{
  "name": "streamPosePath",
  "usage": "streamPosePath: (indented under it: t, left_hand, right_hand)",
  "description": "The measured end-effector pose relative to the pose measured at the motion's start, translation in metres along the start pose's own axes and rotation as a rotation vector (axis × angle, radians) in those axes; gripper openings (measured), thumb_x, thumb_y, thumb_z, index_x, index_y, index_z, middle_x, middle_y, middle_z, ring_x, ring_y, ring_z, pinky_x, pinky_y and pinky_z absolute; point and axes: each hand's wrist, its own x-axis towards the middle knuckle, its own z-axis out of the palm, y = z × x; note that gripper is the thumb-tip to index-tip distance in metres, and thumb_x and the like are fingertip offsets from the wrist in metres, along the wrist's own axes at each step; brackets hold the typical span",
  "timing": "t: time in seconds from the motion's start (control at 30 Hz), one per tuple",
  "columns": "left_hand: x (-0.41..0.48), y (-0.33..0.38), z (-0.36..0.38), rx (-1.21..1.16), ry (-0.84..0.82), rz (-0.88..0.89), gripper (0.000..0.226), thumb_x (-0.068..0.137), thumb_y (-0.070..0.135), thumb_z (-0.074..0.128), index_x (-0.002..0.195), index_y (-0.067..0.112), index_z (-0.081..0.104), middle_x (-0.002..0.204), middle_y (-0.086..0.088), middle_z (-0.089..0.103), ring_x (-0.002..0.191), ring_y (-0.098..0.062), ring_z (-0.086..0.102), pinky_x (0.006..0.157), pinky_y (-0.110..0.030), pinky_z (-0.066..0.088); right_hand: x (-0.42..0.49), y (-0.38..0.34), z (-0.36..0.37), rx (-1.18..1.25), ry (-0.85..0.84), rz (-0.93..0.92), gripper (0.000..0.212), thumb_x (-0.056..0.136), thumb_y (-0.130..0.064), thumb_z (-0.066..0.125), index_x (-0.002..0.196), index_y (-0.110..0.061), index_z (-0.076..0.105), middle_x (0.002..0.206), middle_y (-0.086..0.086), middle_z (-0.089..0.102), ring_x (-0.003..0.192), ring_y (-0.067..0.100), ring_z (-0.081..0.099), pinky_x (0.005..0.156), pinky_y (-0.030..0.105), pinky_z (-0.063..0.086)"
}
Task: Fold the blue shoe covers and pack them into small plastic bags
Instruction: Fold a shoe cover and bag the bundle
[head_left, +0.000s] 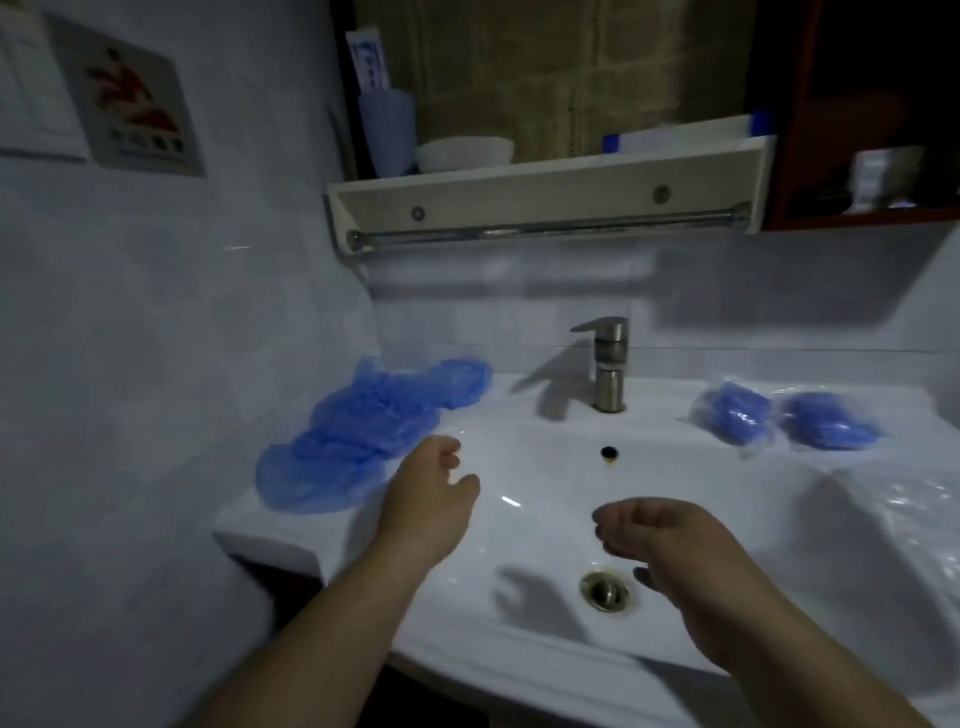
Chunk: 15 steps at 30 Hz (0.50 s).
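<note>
- The white sink (545, 467) spanned the view.
- A loose pile of blue shoe covers (363, 431) lay on its left ledge.
- The right hand (670, 545) and the left hand (431, 499) hung over the basin, fingers loosely curled, holding nothing.
- A packed bag (732, 415) and a second bag (826, 426) lay side by side on the right ledge.

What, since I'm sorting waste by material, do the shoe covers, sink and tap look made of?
Shoe covers: thin blue plastic film, translucent, crinkled and limp. Sink: probably glazed ceramic, glossy white with sharp highlights. Tap: metal, perhaps stainless steel, with a dull brushed grey sheen.
</note>
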Motion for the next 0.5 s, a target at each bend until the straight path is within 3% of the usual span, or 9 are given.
streamPosePath:
  t: [0.07, 0.13, 0.2, 0.3, 0.4, 0.5]
  left_hand:
    - [0.023, -0.015, -0.02, 0.289, 0.061, 0.142, 0.039, 0.087, 0.015, 0.068, 0.125, 0.016, 0.058, 0.124, -0.002, 0.06, 0.113, -0.023, 0.058, 0.097, -0.033, 0.046]
    - [0.047, -0.025, -0.043, 0.564, 0.077, 0.229, 0.033, 0.086, 0.016, 0.065, 0.119, 0.015, 0.062, 0.124, -0.005, 0.06, 0.116, -0.028, 0.057, 0.098, -0.036, 0.046]
    - [0.071, -0.033, -0.059, 0.763, -0.034, 0.288, 0.036, 0.087, 0.019, 0.063, 0.122, 0.018, 0.062, 0.131, -0.007, 0.057, 0.124, -0.03, 0.052, 0.103, -0.035, 0.041]
    - [0.093, -0.036, -0.064, 1.046, -0.299, 0.218, 0.061, 0.092, 0.033, 0.061, 0.149, 0.022, 0.041, 0.158, -0.008, 0.029, 0.144, -0.03, 0.029, 0.119, -0.037, 0.023]
    - [0.105, -0.028, -0.06, 1.008, -0.271, 0.182, 0.035, 0.094, 0.024, 0.057, 0.127, 0.013, 0.055, 0.143, -0.008, 0.05, 0.127, -0.026, 0.049, 0.109, -0.035, 0.037]
    - [0.114, -0.017, -0.068, 0.838, -0.137, 0.164, 0.043, 0.093, 0.007, 0.055, 0.136, 0.006, 0.049, 0.142, -0.014, 0.049, 0.127, -0.031, 0.049, 0.106, -0.035, 0.038]
  right_hand:
    - [0.004, 0.003, 0.006, -0.048, 0.037, -0.028, 0.009, 0.081, -0.004, 0.069, 0.076, -0.01, 0.074, 0.067, 0.007, 0.065, 0.062, 0.018, 0.049, 0.057, 0.025, 0.035]
    - [0.006, 0.003, 0.007, -0.035, 0.047, -0.049, 0.006, 0.081, -0.005, 0.069, 0.076, -0.005, 0.072, 0.065, 0.006, 0.058, 0.062, 0.017, 0.043, 0.052, 0.025, 0.032]
    - [0.006, 0.003, 0.006, -0.023, 0.028, -0.066, 0.007, 0.081, -0.006, 0.068, 0.078, 0.0, 0.069, 0.065, 0.006, 0.055, 0.065, 0.018, 0.041, 0.056, 0.027, 0.031]
    - [0.006, 0.007, 0.006, -0.006, -0.003, -0.045, 0.009, 0.08, -0.006, 0.069, 0.076, -0.011, 0.076, 0.072, 0.008, 0.071, 0.067, 0.021, 0.056, 0.063, 0.03, 0.038]
    - [0.004, 0.01, 0.006, -0.009, -0.03, -0.042, 0.014, 0.08, -0.007, 0.07, 0.074, -0.017, 0.077, 0.08, 0.013, 0.074, 0.069, 0.02, 0.06, 0.064, 0.031, 0.04]
    - [0.002, 0.008, 0.002, 0.001, -0.036, -0.051, 0.014, 0.078, -0.005, 0.071, 0.073, -0.016, 0.077, 0.079, 0.013, 0.073, 0.069, 0.019, 0.061, 0.064, 0.032, 0.04]
